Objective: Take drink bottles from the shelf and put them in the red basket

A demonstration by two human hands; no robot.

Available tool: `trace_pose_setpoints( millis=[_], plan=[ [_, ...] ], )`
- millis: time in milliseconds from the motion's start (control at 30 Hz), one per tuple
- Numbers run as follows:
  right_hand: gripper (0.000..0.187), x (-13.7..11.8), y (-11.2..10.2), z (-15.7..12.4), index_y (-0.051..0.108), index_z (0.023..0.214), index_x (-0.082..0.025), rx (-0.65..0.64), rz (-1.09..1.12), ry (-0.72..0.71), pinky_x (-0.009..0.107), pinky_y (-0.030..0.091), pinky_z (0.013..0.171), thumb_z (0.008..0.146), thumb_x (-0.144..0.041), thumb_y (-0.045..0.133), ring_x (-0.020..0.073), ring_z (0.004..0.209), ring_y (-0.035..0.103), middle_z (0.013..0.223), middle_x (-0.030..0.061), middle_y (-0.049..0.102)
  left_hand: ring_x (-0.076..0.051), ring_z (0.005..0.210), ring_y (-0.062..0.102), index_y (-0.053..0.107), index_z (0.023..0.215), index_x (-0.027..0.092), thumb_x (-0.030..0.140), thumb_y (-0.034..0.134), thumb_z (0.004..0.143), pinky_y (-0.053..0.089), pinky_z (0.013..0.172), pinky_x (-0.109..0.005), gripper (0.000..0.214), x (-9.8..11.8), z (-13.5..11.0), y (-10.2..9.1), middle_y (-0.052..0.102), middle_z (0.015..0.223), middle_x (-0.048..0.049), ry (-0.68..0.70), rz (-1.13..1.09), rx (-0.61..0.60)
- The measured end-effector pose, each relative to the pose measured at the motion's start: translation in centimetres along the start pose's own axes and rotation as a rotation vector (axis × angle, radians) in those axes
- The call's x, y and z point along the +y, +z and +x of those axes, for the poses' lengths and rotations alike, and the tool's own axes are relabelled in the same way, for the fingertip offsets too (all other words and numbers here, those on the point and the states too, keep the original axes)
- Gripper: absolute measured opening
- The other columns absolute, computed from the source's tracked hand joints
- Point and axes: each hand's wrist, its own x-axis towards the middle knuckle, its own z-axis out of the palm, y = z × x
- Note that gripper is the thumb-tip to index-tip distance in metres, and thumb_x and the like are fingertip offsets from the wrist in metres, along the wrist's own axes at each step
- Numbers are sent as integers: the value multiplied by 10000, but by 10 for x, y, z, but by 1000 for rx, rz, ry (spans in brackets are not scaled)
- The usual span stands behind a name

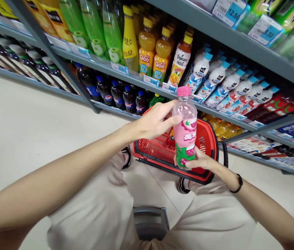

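A pink-capped drink bottle (186,133) with a pink and green label stands nearly upright in front of me, above a red shopping basket (152,155). My left hand (161,119) holds its upper part from the left, thumb and fingers at the clear shoulder below the cap. Around the bottle's base, my right hand (199,161) is closed from the right, with part of its fingers hidden behind it. Inside the basket, partly covered by my left hand and the bottle, lies something red and orange that I cannot make out.
A grey shelf (136,76) of drinks runs across the top, with Qoo bottles (147,52), white blue-capped bottles (201,67) and Pepsi bottles (117,93) below. A grey stool (150,222) is between my legs. Pale tiled floor (32,118) shows at the left.
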Motion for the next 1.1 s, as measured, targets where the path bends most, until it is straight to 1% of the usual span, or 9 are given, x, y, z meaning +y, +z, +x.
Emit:
trace_pose_setpoints(
  millis=[67, 167, 267, 367, 433, 567, 767, 933, 1100],
  plan=[
    [509, 1, 0, -1, 610, 1053, -144, -35, 11, 5, 213, 470, 548, 770, -492, 850, 125, 678, 598, 920, 79, 711, -151, 605, 601, 644, 1135, 160, 603, 493, 1000, 466, 600, -266, 488, 2, 0, 0, 658, 721, -17, -9, -16, 6],
    [518, 5, -2, -3, 604, 1103, -155, -78, 61, 4, 228, 505, 565, 803, -528, 804, 153, 707, 639, 905, 79, 714, -152, 629, 614, 664, 1094, 151, 628, 467, 1003, 471, 617, -261, 523, 2, 0, 0, 666, 709, -20, -7, -2, 32],
    [557, 10, -6, -3, 599, 1150, -166, -49, 131, -37, 236, 517, 529, 814, -580, 758, 165, 667, 652, 885, 75, 711, -154, 634, 621, 679, 1115, 152, 639, 433, 1015, 468, 617, -260, 555, 0, 0, 1, 664, 682, -13, -3, 34, 60],
    [576, 12, -10, -3, 622, 1113, -154, -14, 168, -67, 212, 432, 401, 821, -641, 714, 118, 496, 567, 843, 70, 701, -141, 555, 602, 681, 1105, 158, 626, 415, 1029, 453, 567, -255, 544, -1, 1, 3, 631, 613, 6, -28, 22, 65],
    [603, 11, -11, -1, 636, 1080, -141, 1, 186, -82, 205, 369, 348, 824, -685, 682, 98, 424, 513, 803, 65, 690, -133, 491, 577, 677, 1059, 167, 623, 416, 1032, 437, 523, -252, 526, 0, 1, 3, 603, 564, 15, -44, 13, 68],
    [697, 10, -13, 1, 653, 1063, -120, 55, 178, -83, 204, 292, 314, 842, -778, 583, 105, 387, 510, 738, 59, 670, -136, 456, 585, 665, 1011, 168, 615, 447, 1026, 429, 489, -249, 497, 3, 2, 4, 592, 527, 18, -65, 6, 82],
    [832, 15, -17, 0, 665, 1115, -110, 61, 180, -25, 216, 286, 318, 805, -864, 498, 111, 404, 513, 750, 77, 683, -139, 438, 589, 686, 1027, 154, 599, 501, 1008, 414, 459, -241, 482, 4, 1, 2, 597, 519, 23, -82, -18, 72],
    [853, 15, -21, 0, 666, 1110, -108, 73, 184, -1, 221, 280, 313, 784, -878, 496, 110, 390, 499, 751, 84, 686, -135, 434, 589, 695, 1092, 165, 583, 564, 981, 430, 456, -244, 452, 6, 1, 2, 617, 552, 30, -70, -58, 60],
    [865, 12, -22, -1, 661, 1122, -105, 47, 169, -1, 221, 267, 307, 792, -881, 470, 113, 382, 482, 701, 74, 669, -127, 424, 590, 696, 964, 167, 554, 488, 1027, 426, 457, -235, 444, 7, 0, 0, 584, 508, 35, -69, -27, 71]
  ],
)
